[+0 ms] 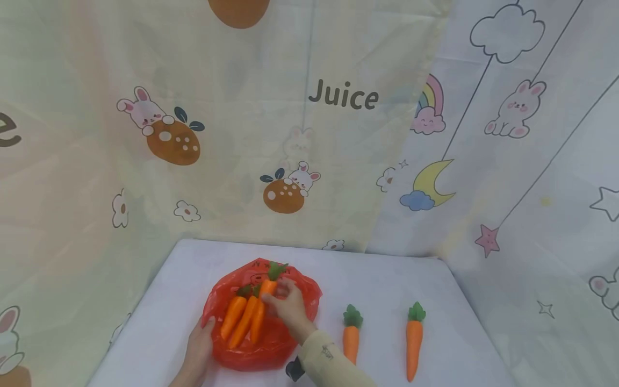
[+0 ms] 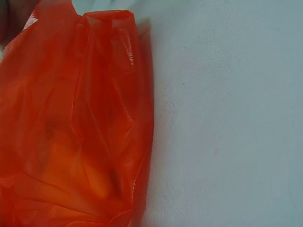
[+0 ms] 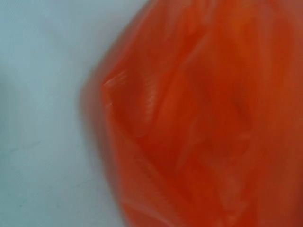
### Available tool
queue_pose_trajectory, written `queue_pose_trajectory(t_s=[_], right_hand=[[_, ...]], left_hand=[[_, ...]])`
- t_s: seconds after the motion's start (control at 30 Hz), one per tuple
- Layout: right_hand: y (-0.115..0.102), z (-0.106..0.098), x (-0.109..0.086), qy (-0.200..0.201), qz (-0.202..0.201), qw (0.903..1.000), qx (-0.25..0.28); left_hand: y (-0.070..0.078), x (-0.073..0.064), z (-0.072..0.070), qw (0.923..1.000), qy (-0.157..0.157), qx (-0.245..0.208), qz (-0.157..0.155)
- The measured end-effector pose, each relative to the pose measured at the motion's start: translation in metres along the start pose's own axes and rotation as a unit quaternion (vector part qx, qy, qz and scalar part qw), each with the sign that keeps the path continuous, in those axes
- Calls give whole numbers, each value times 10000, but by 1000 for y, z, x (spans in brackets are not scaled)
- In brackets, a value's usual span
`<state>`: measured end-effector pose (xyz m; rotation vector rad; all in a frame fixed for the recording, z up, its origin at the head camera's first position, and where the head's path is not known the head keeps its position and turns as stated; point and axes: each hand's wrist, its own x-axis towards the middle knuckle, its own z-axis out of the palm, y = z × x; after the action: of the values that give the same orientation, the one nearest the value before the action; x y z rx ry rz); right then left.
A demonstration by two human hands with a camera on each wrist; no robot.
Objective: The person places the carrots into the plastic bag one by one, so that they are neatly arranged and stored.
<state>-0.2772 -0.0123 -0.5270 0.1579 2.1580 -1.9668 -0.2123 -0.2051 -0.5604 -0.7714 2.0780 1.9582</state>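
A red plastic bag [image 1: 253,357] lies spread open on the white table, with several orange toy carrots [image 1: 233,317] inside, their green tops toward the far side. My left hand [image 1: 197,344] grips the bag's left rim, the thumb lying over the edge. In the left wrist view, part of the hand [image 2: 12,19] shows dark at the corner beside the red plastic [image 2: 104,85]. My right hand [image 1: 289,306] reaches over the bag and pinches a carrot [image 1: 268,288] just below its leaves. Only the bag's side [image 3: 189,118], blurred, fills the right wrist view.
To the right of the bag, two more carrots lie on the table [image 1: 387,279], one near the right sleeve [image 1: 352,336] and one farther right [image 1: 414,344]. A small black object [image 1: 294,370] shows beside the sleeve. Printed curtains [image 1: 338,161] stand behind and around the table.
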Motion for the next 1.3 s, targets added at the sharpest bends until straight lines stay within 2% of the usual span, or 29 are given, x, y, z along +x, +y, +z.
queue_pose_trajectory(t_s=[0.17, 0.47, 0.9, 1.3], right_hand=[[15, 2, 8, 98, 186, 9994, -263], [38, 10, 11, 224, 171, 9907, -1328], [43, 14, 10, 25, 237, 9890, -1461], [48, 12, 14, -197, -23, 9852, -1704]], left_hand=[[0, 1, 1, 10000, 52, 73, 5], [-1, 3, 0, 10000, 31, 34, -81], [-1, 5, 0, 9999, 46, 80, -110], [-1, 5, 1, 9998, 88, 118, -161]])
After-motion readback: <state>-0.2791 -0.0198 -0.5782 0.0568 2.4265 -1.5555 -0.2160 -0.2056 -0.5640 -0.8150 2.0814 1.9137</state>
